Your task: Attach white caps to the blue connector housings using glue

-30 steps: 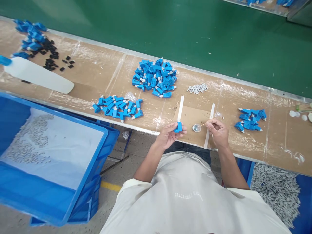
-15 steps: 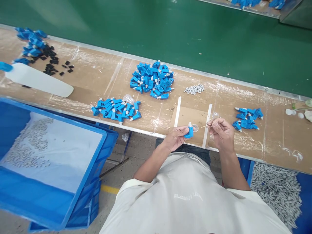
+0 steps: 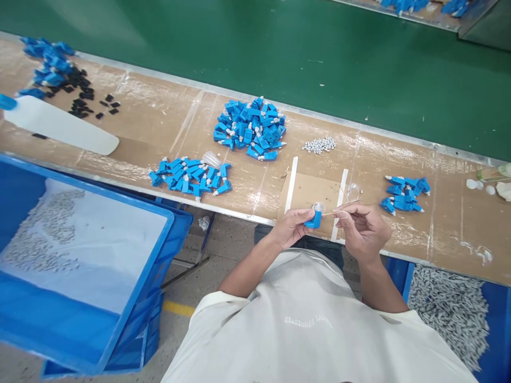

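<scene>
Evidently for steadiness, the left hand (image 3: 290,227) grips 1 blue part (image 3: 313,221) between its fingers above the cardboard (image 3: 315,186). There, the right hand (image 3: 365,229) pinches 1 thin stick (image 3: 329,214) for fine aim.

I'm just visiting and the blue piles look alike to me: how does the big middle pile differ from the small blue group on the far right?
The big middle pile holds dozens of parts, while the small blue group has only a handful. The big middle pile is heaped up in a jumble; the small blue group lies low, roughly in two rows. Both are made up of blue pieces with pale tips.
</scene>
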A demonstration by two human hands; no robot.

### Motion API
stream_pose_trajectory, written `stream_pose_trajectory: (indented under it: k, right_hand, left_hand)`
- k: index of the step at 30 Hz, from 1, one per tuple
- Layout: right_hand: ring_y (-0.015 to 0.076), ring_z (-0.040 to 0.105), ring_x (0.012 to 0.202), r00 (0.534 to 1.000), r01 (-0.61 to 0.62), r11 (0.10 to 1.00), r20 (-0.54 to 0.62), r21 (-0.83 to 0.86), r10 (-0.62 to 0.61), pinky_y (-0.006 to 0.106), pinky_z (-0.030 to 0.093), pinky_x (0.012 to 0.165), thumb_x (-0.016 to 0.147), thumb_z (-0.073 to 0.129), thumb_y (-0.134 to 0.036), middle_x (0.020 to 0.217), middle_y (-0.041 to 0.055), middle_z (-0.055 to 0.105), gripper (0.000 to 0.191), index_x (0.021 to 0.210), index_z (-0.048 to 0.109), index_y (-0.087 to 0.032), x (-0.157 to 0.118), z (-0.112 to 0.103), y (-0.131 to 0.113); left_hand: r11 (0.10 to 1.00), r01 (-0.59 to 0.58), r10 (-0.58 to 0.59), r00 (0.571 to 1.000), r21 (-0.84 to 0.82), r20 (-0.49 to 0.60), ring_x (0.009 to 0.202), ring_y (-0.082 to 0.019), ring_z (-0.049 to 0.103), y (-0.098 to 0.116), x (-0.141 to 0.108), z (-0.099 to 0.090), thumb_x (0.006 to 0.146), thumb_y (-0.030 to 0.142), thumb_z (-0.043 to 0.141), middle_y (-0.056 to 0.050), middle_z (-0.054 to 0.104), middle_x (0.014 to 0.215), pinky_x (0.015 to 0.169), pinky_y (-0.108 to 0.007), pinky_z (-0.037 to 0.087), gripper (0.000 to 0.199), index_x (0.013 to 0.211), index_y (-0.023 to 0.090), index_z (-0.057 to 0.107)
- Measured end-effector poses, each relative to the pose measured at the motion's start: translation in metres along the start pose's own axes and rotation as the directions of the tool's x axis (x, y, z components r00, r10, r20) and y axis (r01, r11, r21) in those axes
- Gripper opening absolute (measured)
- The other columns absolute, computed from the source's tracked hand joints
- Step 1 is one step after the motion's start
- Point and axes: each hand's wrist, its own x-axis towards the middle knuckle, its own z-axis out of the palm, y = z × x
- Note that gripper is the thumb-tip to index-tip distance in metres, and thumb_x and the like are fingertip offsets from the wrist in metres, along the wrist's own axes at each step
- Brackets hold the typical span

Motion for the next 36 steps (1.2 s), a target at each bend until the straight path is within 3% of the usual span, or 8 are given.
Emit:
stream_pose_trajectory:
  k: [19,27,36]
  right_hand:
    - [0.0165,0.069,0.061,0.994,0.107,0.991,0.008,-0.077,-0.107,0.032,0.061,0.055,0.093,0.071,-0.027,0.081,0.0018,0.077,0.003,0.093,0.069,-0.025,0.0001,0.0033,0.0035]
    - [0.0158,0.069,0.059,0.993,0.11,0.987,-0.034,-0.114,-0.115,0.03,0.06,0.052,0.089,0.076,-0.028,0.078,0.0013,0.076,0.009,0.091,0.069,-0.023,-0.0025,0.0033,0.0091]
    - [0.0169,0.071,0.062,0.964,0.255,0.941,-0.021,-0.223,-0.266,0.029,0.058,0.053,0.089,0.075,-0.02,0.077,0.0009,0.076,0.011,0.093,0.067,-0.025,0.0025,0.0061,0.005]
  left_hand:
    - [0.999,0.029,-0.027,0.999,-0.035,0.04,0.061,-0.005,0.049,-0.0008,0.0014,-0.0003,0.062,0.045,0.095,0.001,0.058,0.07,0.057,-0.02,0.043,0.047,0.08,0.008,0.073]
    - [0.998,0.019,-0.019,1.0,-0.053,0.011,0.061,-0.005,0.049,-0.0008,0.0027,-0.0005,0.067,0.041,0.092,0.002,0.056,0.069,0.057,-0.019,0.042,0.04,0.08,0.009,0.071]
    - [0.995,0.018,-0.02,1.0,-0.097,-0.011,0.059,-0.005,0.05,0.0002,0.0019,0.0007,0.067,0.035,0.093,0.001,0.059,0.067,0.055,-0.018,0.043,0.035,0.08,0.009,0.073]
